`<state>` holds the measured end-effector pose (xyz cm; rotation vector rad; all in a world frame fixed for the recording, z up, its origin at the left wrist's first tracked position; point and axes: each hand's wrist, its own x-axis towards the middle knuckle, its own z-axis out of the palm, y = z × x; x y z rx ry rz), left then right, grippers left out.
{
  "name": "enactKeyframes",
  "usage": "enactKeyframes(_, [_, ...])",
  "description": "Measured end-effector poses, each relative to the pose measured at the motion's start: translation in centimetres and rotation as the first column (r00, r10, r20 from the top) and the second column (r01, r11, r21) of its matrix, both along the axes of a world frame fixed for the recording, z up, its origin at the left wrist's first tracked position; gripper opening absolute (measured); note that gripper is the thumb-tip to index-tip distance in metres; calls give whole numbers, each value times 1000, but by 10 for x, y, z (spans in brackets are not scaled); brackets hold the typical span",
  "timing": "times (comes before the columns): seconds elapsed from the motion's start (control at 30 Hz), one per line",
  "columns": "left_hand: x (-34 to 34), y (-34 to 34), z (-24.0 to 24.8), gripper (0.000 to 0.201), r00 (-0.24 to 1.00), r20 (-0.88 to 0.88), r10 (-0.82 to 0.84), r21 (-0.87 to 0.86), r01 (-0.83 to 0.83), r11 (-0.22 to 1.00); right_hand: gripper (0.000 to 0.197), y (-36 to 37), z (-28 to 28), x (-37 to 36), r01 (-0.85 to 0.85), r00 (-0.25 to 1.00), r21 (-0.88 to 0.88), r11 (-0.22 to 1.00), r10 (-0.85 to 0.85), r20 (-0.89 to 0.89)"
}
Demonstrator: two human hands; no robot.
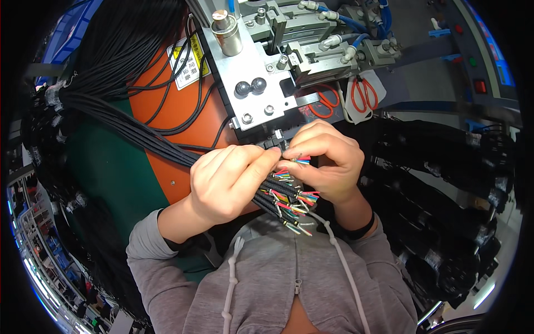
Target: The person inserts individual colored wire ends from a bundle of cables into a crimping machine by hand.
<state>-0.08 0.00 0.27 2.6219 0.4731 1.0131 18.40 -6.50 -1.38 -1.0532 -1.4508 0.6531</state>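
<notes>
A bundle of black braided cables (122,117) runs from the left and passes under my left hand (231,175). Its stripped ends (292,203) fan out below both hands, showing thin red, white, yellow, blue and green wires. My left hand pinches a black cable close to its end, the fingertips meeting those of my right hand. My right hand (328,158) is closed on a small cluster of coloured wires (302,160) at that cable's end. Both hands are right at the front tip of a metal machine (253,114). The fingers partly hide the cable end.
Pneumatic cylinders with blue hoses (350,47) stand behind the machine. Two pairs of red-handled scissors (364,94) lie to its right. An orange board (167,172) lies on a green surface (100,183). More black cable bundles (439,161) hang at the right. A control panel (475,67) is at the upper right.
</notes>
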Motion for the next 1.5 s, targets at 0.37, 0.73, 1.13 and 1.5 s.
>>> enactKeyframes(0.37, [2, -1, -4, 22, 991, 109, 82, 76, -91, 993, 25, 14, -4, -4, -22, 992, 149, 989, 40, -118])
enactKeyframes(0.73, [4, -1, -3, 25, 993, 25, 116, 78, -117, 990, 17, 3, 16, -5, 268, 854, 210, 940, -333, 401])
enactKeyframes(1.13, [3, -11, -3, 40, 970, -212, 117, 128, -92, 988, 10, 4, -6, 24, -67, 997, -399, 914, 43, -67])
enactKeyframes(1.5, [7, -17, -1, 45, 865, -442, 237, 173, -178, 969, 8, 8, -20, 1, 202, 902, -159, 966, -120, 414])
